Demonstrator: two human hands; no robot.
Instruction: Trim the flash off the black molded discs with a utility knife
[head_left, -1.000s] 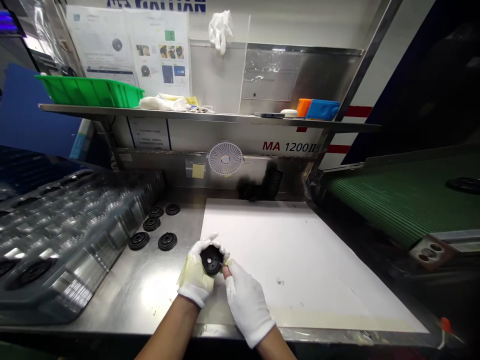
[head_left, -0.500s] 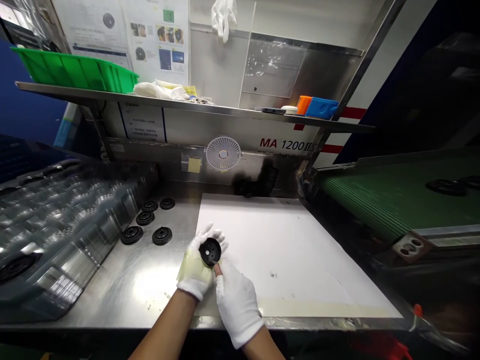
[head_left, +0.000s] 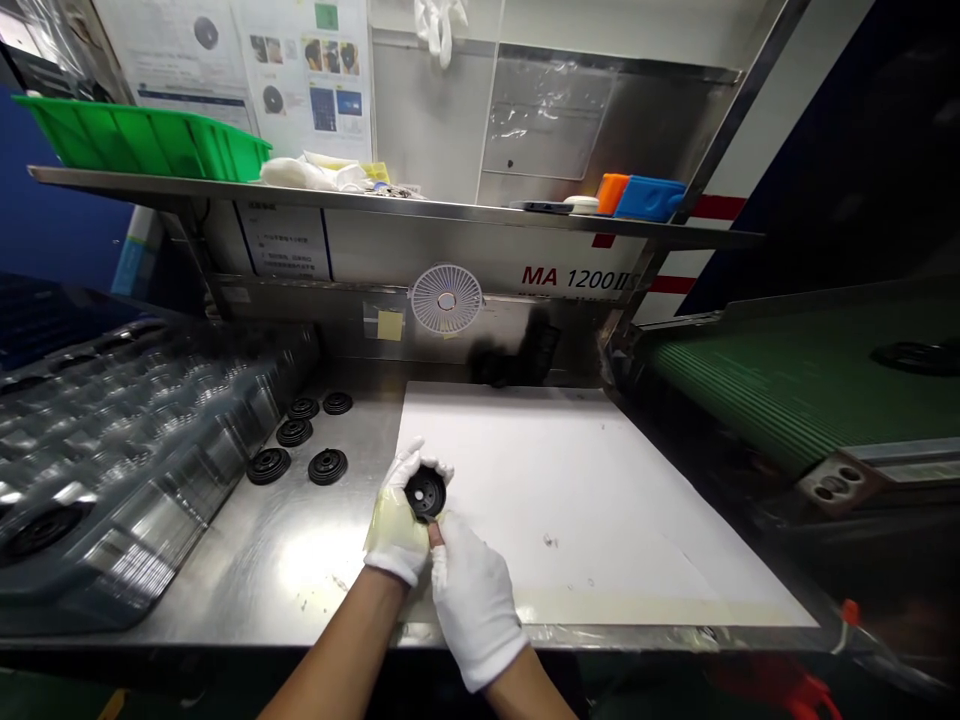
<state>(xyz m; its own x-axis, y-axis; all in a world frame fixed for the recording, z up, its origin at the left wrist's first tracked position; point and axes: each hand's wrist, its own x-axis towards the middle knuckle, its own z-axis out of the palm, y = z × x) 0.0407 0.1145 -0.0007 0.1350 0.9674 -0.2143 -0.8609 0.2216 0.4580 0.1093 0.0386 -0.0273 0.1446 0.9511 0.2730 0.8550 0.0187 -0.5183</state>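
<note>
Here, clasped black disc (head_left: 431,490) in left hand (head_left: 394,522) with curled fingers, bunched right hand (head_left: 475,600) at its near rim

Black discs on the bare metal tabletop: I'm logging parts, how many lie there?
5: back-left disc, back-right disc, middle disc, front-left disc, front-right disc, right of the plastic tray. The tray may hide more.

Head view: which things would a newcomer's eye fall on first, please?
Probably the gloved left hand, holding a round black part at lower centre, with the gloved right hand at its lower edge. Then the bright green bin, upper left on the metal shelf, and the green belt at right.
</note>
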